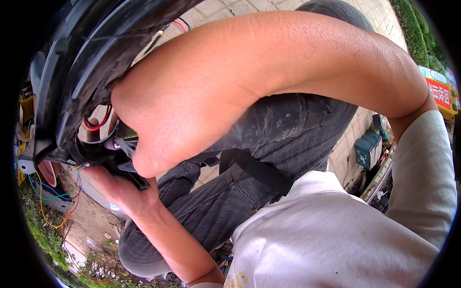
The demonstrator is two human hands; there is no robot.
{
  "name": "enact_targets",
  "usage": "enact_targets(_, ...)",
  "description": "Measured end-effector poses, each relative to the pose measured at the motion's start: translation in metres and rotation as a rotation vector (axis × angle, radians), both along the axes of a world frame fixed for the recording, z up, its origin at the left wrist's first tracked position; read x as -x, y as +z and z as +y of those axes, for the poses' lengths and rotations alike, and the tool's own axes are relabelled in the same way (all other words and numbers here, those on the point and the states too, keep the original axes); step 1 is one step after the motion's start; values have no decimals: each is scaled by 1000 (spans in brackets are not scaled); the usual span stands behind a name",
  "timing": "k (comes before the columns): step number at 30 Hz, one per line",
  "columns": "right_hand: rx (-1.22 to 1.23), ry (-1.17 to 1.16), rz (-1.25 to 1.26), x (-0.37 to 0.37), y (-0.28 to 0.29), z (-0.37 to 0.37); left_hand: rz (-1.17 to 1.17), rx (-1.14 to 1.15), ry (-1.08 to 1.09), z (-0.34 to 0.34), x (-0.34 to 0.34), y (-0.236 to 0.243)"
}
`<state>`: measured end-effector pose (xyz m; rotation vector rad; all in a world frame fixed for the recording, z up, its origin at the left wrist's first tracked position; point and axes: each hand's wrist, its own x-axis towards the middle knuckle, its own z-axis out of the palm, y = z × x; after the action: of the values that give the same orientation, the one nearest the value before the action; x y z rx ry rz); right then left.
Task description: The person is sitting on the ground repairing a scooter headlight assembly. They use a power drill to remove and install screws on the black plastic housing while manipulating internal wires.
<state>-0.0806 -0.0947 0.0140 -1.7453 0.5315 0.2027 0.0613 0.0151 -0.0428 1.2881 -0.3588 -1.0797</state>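
Note:
My left hand [127, 192] is palm up under a black plastic part [98, 152] with a rounded opening, holding it from below. Its fingers are partly hidden by the part. From the right, my right arm bends across the view, and my right hand [161, 132] is at the near side of the same part. Its back and wrist hide the fingers and whatever they touch. A small shiny cylindrical piece [112, 143] shows in the gap beside it. Above both hands curves a large scuffed black plastic panel [89, 62]. A red wire [98, 126] loops beneath it.
Thin coloured wires [60, 197] dangle at the left. My legs in dark trousers [192, 218] are bent beneath the arms, over brick paving [230, 7]. A dark teal case [369, 149] stands at the right, near a red and yellow sign [439, 93]. Plants [45, 235] grow at lower left.

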Motion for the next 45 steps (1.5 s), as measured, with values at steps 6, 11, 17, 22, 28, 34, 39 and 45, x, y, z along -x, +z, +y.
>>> enact_targets(6, -19, 1, 2, -1, 3, 3, 80, -82, 116, -1, 3, 4)
enact_targets(11, -1, 14, 113, 3, 21, 1, 68, -83, 98, 1, -1, 1)
enact_targets(17, -56, -56, 308, 16, 44, 1, 116, 27, 43, 1, -14, -8)
enact_targets(22, -597, -473, 129, 23, 59, 16, 201, 98, 82, -4, -29, -7)
enact_targets(28, -1099, -697, -42, 11, 36, 42, 51, 73, 18, -6, -34, -22)
enact_targets(34, -1372, -715, -331, -9, 4, 66, -35, 5, 89, 6, -35, -44)
enact_targets(39, -1312, -704, -303, -2, 2, 70, -6, 62, 95, 10, -26, -47)
enact_targets(45, -1272, -753, -285, -3, -1, 72, 48, 123, 92, 8, -24, -45)
